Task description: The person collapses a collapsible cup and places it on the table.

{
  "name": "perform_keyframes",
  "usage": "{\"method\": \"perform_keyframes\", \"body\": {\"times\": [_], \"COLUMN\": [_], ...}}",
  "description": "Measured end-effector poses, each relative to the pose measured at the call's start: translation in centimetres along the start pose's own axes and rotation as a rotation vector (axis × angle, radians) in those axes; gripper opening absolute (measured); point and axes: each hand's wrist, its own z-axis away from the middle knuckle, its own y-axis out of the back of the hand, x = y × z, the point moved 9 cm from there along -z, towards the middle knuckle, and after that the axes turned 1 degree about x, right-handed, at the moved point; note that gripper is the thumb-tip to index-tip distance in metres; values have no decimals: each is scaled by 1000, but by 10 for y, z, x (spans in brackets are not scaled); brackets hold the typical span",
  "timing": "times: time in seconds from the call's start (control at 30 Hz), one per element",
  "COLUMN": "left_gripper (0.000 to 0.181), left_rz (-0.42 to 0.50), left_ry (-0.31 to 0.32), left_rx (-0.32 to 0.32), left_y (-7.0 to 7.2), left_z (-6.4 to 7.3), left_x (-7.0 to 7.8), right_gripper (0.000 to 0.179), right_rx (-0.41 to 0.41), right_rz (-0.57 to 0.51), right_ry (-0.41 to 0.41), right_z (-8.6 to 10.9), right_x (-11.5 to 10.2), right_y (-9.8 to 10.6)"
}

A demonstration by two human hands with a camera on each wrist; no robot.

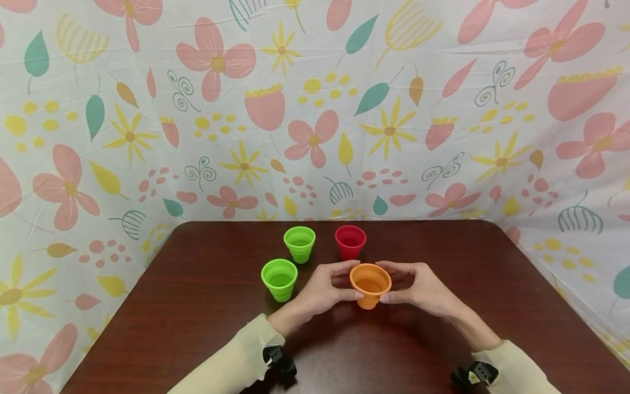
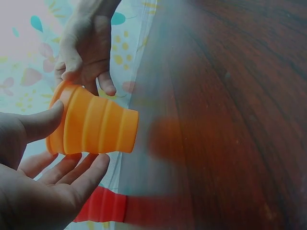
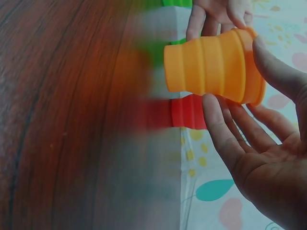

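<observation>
An orange collapsible cup (image 1: 370, 280) with ribbed sides stands upright between the two hands, its mouth facing up. My left hand (image 1: 322, 290) holds it by the left side, thumb near the front of the rim and fingers behind. On the opposite side my right hand (image 1: 422, 289) grips it in the same way, with the thumb at the front. In the left wrist view the base of the orange cup (image 2: 96, 122) shows a small gap from its reflection in the tabletop. Just behind the orange cup is a red cup (image 1: 350, 243), partly overlapped by the left fingertips.
Two green cups stand to the left, a nearer green cup (image 1: 279, 280) beside the left wrist and a farther green cup (image 1: 299, 244) behind it. The glossy dark wood table (image 1: 197, 328) ends at a flower-patterned cloth (image 1: 315, 109) at the back and sides.
</observation>
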Motion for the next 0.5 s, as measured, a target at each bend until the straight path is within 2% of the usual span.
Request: {"method": "perform_keyframes", "body": {"times": [0.5], "left_gripper": [62], "left_rz": [-28], "left_ry": [-46], "left_rx": [-2], "left_y": [9], "left_z": [10], "left_x": [17], "right_gripper": [67], "right_rx": [18], "right_rz": [26], "right_ry": [-1], "right_z": [0], "right_x": [-19], "right_y": [-4]}}
